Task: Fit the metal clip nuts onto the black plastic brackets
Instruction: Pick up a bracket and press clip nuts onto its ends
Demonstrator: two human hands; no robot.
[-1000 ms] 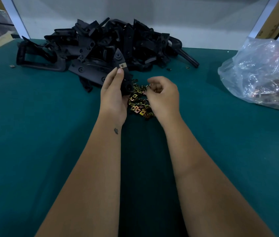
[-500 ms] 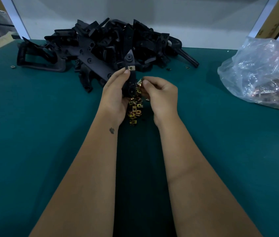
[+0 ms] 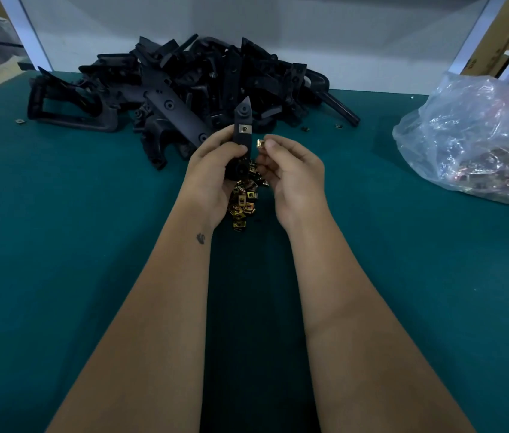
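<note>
Black brackets (image 3: 209, 85), gold clip nuts (image 3: 244, 201), teal table (image 3: 59, 229)

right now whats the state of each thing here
left hand: grips held bracket
held bracket: upright, one clip nut fitted
right hand: pinches loose clip nut
loose clip nut: beside held bracket, not fitted
plastic bag: lying crumpled on table

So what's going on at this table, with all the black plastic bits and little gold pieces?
A person is fitting metal clip nuts onto black plastic brackets. The left hand grips one bracket upright; it already carries a fitted clip nut. The right hand pinches a loose clip nut just beside it, not yet on. More nuts lie in a small pile between the wrists, a heap of brackets sits behind, and a clear plastic bag lies to the right.
</note>
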